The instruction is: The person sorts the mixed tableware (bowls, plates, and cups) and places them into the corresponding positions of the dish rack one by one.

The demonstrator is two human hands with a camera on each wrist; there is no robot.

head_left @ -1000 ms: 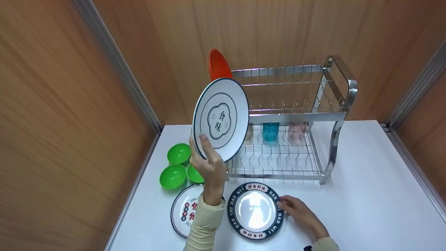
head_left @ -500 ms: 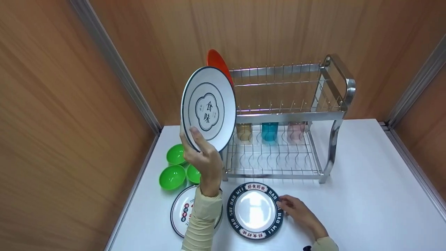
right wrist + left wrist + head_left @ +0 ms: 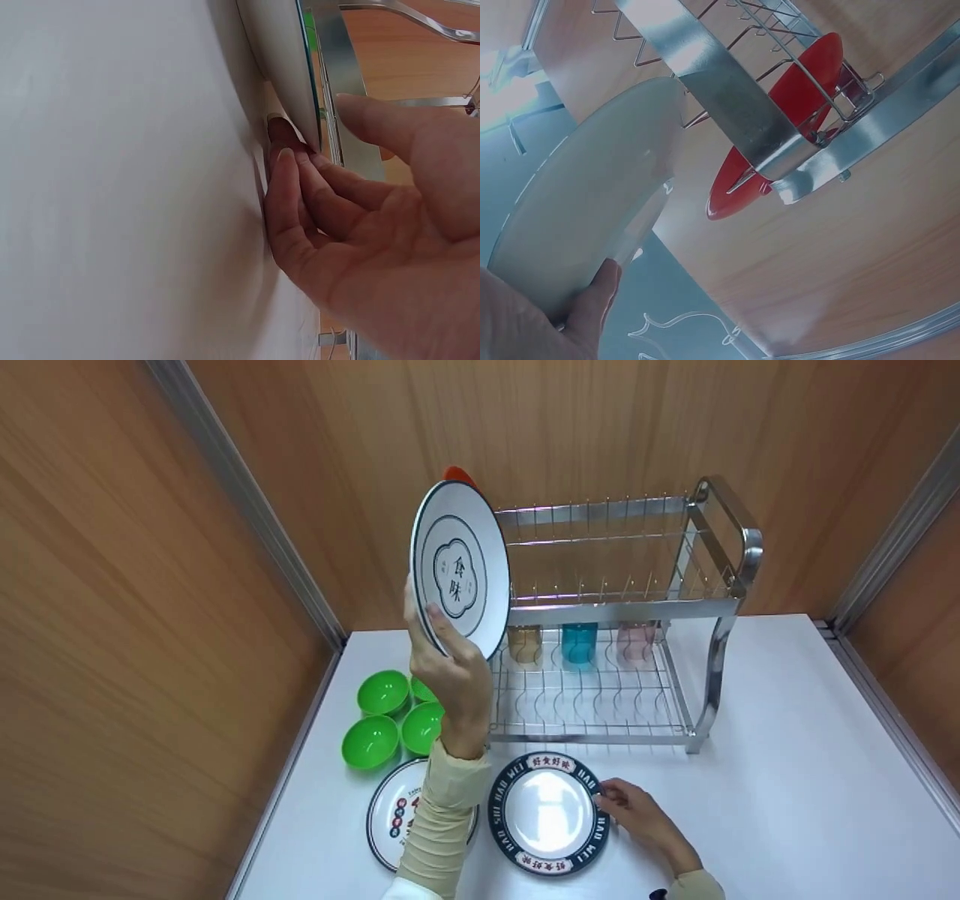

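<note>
My left hand [image 3: 454,682] holds up a white plate [image 3: 480,555] with a dark rim and black characters, thumb on its face and fingers behind. It is tilted near the upper left end of the metal dish rack [image 3: 630,611]; in the left wrist view it stands apart from the rack's rail. A red plate [image 3: 806,82] stands in the rack's end, mostly hidden in the head view. My right hand [image 3: 641,817] pinches the right edge of a dark-rimmed plate [image 3: 551,817] on the table, fingertips [image 3: 285,161] under the rim and thumb above.
Another white plate [image 3: 386,810] with red lettering lies partly under my left forearm. Several green bowls [image 3: 373,742] sit at the left. On the lower rack stand an amber cup [image 3: 524,645], a blue cup [image 3: 579,645] and a pink cup [image 3: 635,643]. Wooden walls enclose the back and sides.
The plate in my left hand went left, then up and slightly back right, turning more edge-on and covering more of the red plate. My right hand stays at the dark-rimmed plate.
</note>
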